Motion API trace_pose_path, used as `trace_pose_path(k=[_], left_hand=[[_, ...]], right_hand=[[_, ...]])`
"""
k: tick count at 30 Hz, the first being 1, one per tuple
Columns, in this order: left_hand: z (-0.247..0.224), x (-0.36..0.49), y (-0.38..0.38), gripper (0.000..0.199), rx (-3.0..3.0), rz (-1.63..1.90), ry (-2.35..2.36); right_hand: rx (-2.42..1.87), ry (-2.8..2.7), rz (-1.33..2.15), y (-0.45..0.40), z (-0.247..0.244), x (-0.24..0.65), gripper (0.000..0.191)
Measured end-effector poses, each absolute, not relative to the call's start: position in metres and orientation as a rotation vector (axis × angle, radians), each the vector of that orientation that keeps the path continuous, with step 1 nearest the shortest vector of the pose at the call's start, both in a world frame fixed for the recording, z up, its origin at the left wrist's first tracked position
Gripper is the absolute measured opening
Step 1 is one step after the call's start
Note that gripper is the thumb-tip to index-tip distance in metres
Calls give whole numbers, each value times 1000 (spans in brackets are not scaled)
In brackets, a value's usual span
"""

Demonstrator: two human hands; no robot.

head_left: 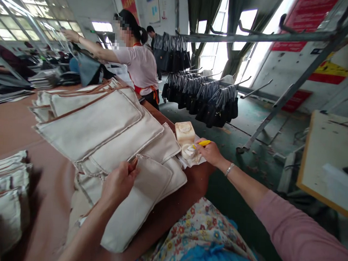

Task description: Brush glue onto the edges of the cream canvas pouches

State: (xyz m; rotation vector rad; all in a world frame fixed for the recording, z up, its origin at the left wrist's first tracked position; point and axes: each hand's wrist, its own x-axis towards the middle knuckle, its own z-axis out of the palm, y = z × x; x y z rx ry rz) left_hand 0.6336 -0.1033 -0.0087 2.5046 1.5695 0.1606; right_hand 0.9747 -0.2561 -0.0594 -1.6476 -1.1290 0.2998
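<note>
My left hand (pixel 121 184) is closed on the brown-trimmed upper edge of a cream fabric pouch (pixel 142 198), which lies at the near side of a spread stack. Between the fingers of my right hand (pixel 209 152) is a yellow-handled brush (pixel 204 143). Its tip reaches into a small tub of white paste (pixel 188 150) at the table's right edge; the bristles are hard to make out. Just behind stands a beige square container (pixel 184 131). More cream pouches (pixel 96 119) overlap in a fanned pile beyond my left hand.
Another stack of cream pouches (pixel 6 192) sits at the left on the brown table (pixel 52 202). A person (pixel 142 63) stands across the table with an arm stretched out. Black bags (pixel 204 97) hang on a metal rack (pixel 270 38). At the right is a pale worktable (pixel 328 152).
</note>
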Motion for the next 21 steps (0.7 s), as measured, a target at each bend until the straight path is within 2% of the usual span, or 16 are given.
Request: trace_pose_path(k=[4,14,17,21], left_hand=[[-2,639,-104,29,2516,136,1630],[-14,663,-93,49,2699,184,1607],[-17,672,-95,49,2734,170,1686],[-21,675,-95,42,2518,224,1625]], right_hand=[[-1658,-1242,300,-247,-65,982,28],[-1528,-1572,284,-294,-62,967,18],[-1569,-1389,245,-297,-66,964,23],[-1663,-998,278,-296,-77,968,40]])
